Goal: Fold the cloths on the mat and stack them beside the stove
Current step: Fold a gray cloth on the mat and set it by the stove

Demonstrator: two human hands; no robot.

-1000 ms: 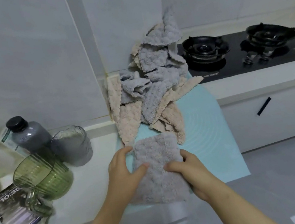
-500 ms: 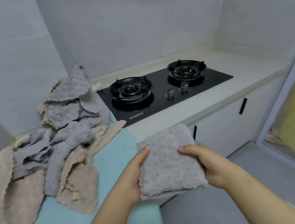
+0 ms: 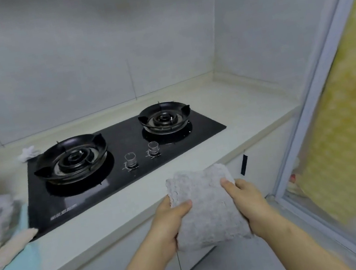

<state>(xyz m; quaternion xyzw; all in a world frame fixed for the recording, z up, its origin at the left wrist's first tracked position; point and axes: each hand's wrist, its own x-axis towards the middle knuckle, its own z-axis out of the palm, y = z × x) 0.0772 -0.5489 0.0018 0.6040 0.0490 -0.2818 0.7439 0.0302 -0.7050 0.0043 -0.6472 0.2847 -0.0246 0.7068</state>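
Holding folded gray cloth (image 3: 208, 210) in left grip (image 3: 172, 222) and right grip (image 3: 248, 202), past the front edge of the table (image 3: 246, 110). Might drop if let go early.

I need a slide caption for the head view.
Left hand and right hand hold a folded grey cloth before the stove.

open counter (image 3: 256, 111) right of stove (image 3: 101, 191), wall (image 3: 248, 27) behind

Home kitchen: gas stove (image 3: 115, 160) in countertop (image 3: 250, 107)
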